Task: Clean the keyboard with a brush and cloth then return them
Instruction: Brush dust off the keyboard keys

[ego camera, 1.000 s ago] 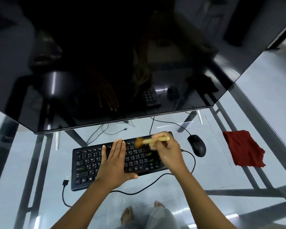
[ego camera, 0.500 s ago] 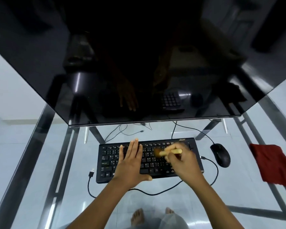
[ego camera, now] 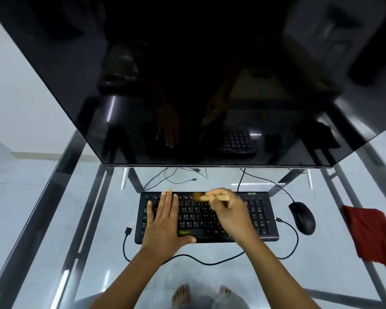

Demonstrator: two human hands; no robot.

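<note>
The bristle end of the small tan-handled brush (ego camera: 221,198) is blurring. The right hand (ego camera: 230,216) is hiding the middle of its handle, its fingers (ego camera: 218,193) pinching it above the top key rows of the flat black keyboard (ego camera: 261,216). The left hand (ego camera: 165,221) is lying flat on the left keys, fingers (ego camera: 168,201) pressed together. The crumpled red cloth (ego camera: 372,235) is lying on the glass tabletop (ego camera: 98,219), well to the right and partly cut off by the frame edge.
</note>
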